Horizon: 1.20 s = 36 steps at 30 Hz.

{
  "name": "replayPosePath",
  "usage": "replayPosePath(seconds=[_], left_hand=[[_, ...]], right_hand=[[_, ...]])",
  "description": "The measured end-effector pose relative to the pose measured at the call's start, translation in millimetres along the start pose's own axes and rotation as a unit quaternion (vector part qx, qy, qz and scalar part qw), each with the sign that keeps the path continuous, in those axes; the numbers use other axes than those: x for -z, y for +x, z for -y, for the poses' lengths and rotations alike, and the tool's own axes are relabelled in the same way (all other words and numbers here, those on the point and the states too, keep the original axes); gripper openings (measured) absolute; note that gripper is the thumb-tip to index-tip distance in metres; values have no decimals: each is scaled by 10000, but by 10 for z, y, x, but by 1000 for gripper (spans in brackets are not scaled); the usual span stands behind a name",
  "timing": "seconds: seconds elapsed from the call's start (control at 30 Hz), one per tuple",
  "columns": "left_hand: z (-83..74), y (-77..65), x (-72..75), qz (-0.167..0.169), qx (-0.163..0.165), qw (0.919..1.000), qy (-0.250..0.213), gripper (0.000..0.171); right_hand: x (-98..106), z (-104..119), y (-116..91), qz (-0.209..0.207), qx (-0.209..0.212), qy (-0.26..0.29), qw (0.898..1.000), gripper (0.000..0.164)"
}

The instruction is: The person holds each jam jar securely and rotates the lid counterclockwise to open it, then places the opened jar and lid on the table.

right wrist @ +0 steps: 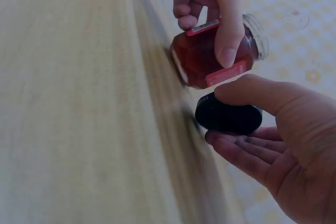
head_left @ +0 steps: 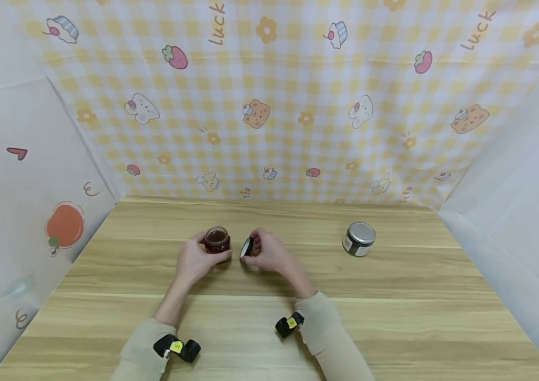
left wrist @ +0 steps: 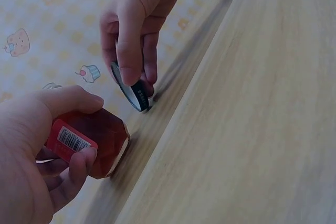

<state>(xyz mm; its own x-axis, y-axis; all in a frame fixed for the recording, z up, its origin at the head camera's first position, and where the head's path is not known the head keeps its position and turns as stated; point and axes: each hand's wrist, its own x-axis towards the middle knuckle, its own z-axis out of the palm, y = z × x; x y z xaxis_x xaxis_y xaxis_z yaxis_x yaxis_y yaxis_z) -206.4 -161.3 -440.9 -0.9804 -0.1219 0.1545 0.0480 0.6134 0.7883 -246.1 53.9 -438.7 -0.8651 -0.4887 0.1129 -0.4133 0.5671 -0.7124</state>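
Yellow cloth (head_left: 288, 79), wood table (head_left: 259, 338), red jar (head_left: 217, 241) uncapped

Cloth at rear of table. L hand (head_left: 197, 260): fingers curled round red jar, which stands upright on table, mouth open. R hand (head_left: 267, 253): black lid (head_left: 247, 247) pinched btwn thumb & fingers. 2nd jar (head_left: 358, 241), grey-topped, well apart to R. Lid tilted on edge, pale inside facing red jar, just beside it, apart. Barcode label (left wrist: 73, 141) on red jar's side.

left sleeve (head_left: 142, 349) – pale beige | right sleeve (head_left: 330, 330) – same | black wrist cameras (head_left: 190, 350), yellow labels (head_left: 176, 346)
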Motion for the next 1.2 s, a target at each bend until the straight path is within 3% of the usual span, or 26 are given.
replayPosePath(seconds=[0.2,0.6,1.03,1.2], left_hand=[[34,16,22,-64,52,10000,7,62],[97,60,88,-103,245,9996,-4,63],[65,49,173,652,253,9973,-210,64],[73,48,186,785,219,9963,-257,71]], right_hand=[[-37,-2,24,15,-68,-169,9998,50],[-177,-23,49,-46,-229,-1096,9937,53],[-191,33,23,188,-288,-1530,9876,50],[-188,46,6,262,-311,-1503,9878,52]])
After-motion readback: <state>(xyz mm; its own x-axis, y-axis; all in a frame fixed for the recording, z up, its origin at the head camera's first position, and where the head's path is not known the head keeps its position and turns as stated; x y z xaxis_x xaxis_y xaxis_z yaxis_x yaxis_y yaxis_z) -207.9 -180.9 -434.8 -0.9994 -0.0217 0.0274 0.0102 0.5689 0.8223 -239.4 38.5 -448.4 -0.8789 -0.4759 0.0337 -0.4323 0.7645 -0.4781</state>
